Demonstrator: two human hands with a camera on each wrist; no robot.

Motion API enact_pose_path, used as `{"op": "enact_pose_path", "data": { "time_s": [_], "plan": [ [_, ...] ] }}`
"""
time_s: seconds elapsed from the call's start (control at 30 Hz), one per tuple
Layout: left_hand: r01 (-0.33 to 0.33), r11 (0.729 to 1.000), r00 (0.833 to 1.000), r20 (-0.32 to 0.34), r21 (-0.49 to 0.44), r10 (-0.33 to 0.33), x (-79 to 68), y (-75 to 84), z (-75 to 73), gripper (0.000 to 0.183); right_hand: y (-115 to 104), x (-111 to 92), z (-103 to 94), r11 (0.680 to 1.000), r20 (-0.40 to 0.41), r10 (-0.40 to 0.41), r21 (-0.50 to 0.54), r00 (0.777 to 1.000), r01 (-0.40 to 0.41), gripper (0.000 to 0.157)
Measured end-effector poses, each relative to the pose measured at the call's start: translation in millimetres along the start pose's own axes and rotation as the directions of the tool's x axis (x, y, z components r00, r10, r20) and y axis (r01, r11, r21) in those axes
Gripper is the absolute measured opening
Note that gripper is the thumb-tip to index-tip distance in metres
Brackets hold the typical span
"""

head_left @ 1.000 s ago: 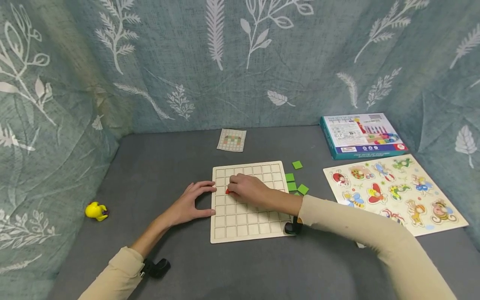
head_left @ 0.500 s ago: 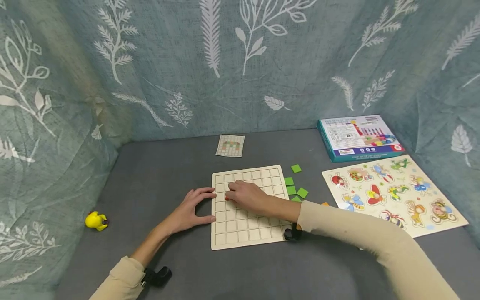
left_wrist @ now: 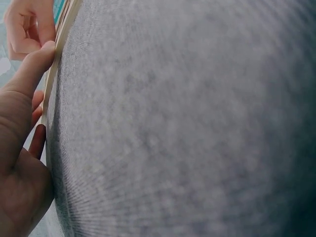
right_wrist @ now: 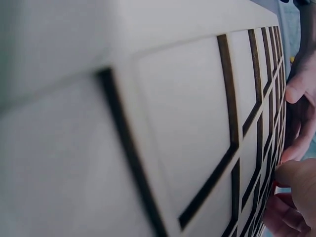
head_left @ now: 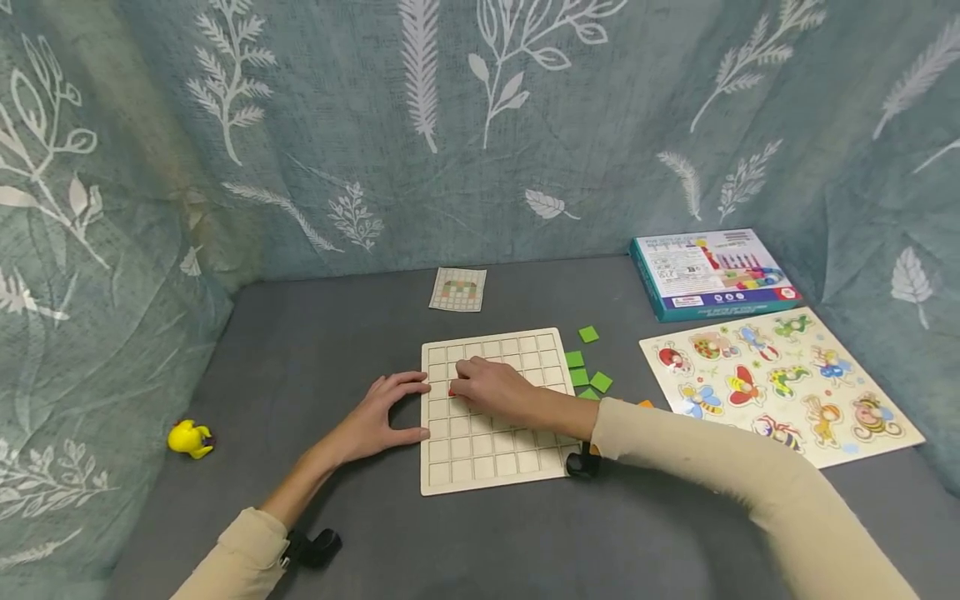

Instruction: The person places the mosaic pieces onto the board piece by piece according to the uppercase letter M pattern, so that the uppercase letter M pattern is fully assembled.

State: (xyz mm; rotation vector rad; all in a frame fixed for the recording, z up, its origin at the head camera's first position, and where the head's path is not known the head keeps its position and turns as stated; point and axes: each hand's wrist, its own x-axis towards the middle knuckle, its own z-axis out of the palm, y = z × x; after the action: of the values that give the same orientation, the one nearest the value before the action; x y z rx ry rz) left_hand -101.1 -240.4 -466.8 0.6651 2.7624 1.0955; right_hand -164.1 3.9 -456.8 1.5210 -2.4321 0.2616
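A pale wooden grid board point(head_left: 482, 462) lies flat in front of me in the head view. On its left part, my right hand point(head_left: 495, 390) pinches a small red tile point(head_left: 452, 388) close over the squares; the fingers hide most of the tile. My left hand point(head_left: 372, 425) rests at the board's left edge, thumb and fingertips spread apart and touching the rim. In the left wrist view the left thumb point(left_wrist: 37, 64) lies along that edge. The right wrist view shows the board's dark grooves, with the right fingers point(right_wrist: 296, 187) low on the right.
Several green tiles point(head_left: 579, 377) lie right of the board, and an orange tile point(head_left: 646, 404) shows beside the right sleeve. Behind the board is a small pattern card point(head_left: 458, 290). An insect picture board point(head_left: 705, 367) and a box point(head_left: 716, 273) stand right; a yellow toy point(head_left: 191, 439) sits left.
The head view has shifted slightly, so the scene sits a little lower. Both hands stay at their places on the board; less of the red tile shows under the right fingers.
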Motion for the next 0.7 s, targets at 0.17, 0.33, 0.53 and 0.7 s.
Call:
{"op": "enact_pose_path", "data": {
  "time_s": [0.17, 0.33, 0.53, 0.7],
  "plan": [
    [0.010, 1.000, 1.000, 0.004, -0.002, -0.010, -0.9, 0.5, -0.4, 0.061, -0.1, 0.6, 0.4, 1.000, 0.009, -0.019, -0.024, 1.000, 0.019, 0.007],
    [0.012, 1.000, 1.000, 0.006, -0.007, -0.012, 0.0, 1.1, -0.6, 0.061, -1.5, 1.3, 0.4, 0.994, 0.000, -0.046, -0.098, 0.999, 0.046, 0.012],
    [0.008, 1.000, 1.000, -0.004, -0.008, -0.008, -0.4, 0.8, -0.6, 0.061, -3.9, 3.0, -0.2, 0.987, -0.002, -0.073, -0.146, 0.997, 0.072, 0.014],
    [0.001, 1.000, 1.000, -0.017, 0.010, -0.001, -1.7, 1.5, -1.3, 0.060, -5.0, 2.9, 1.0, 0.985, 0.007, -0.090, -0.146, 0.996, 0.090, 0.009]
  ]
}}
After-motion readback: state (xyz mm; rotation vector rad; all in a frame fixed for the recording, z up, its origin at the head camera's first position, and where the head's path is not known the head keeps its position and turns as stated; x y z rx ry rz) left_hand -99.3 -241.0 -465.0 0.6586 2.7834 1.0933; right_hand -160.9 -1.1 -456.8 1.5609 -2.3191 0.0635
